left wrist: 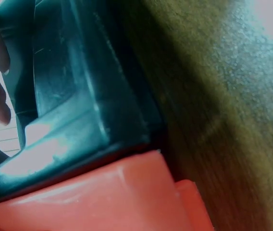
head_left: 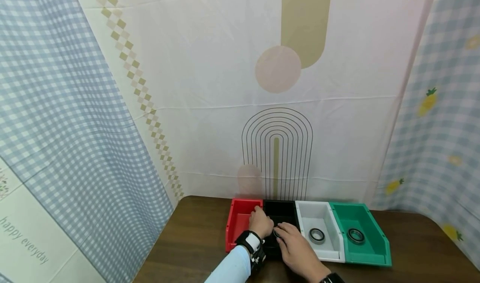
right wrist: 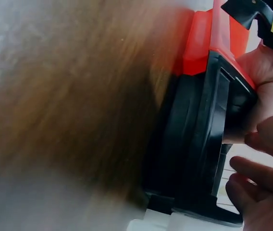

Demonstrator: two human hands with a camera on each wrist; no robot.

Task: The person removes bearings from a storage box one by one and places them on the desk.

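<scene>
In the head view my left hand [head_left: 261, 223] lies across the shared wall of a red bin [head_left: 233, 224] and a black bin [head_left: 279, 206], its fingers bent down and partly hidden. My right hand [head_left: 297, 249] reaches over the black bin from the right, thumb and fingers pinching a dark ring-shaped bearing [head_left: 276, 233]. The right wrist view has the curled right fingers [right wrist: 254, 180] just past the black bin's front edge, with the left hand [right wrist: 268, 79] behind the red wall. Of the left hand only a sliver shows in its own wrist view.
A white bin [head_left: 330, 249] and a green bin [head_left: 369, 256] continue the row to the right. One bearing [head_left: 316, 235] lies in the white bin, another bearing [head_left: 355, 236] in the green. All stand on a brown wooden table [head_left: 187, 241] before a hanging cloth [head_left: 210, 149].
</scene>
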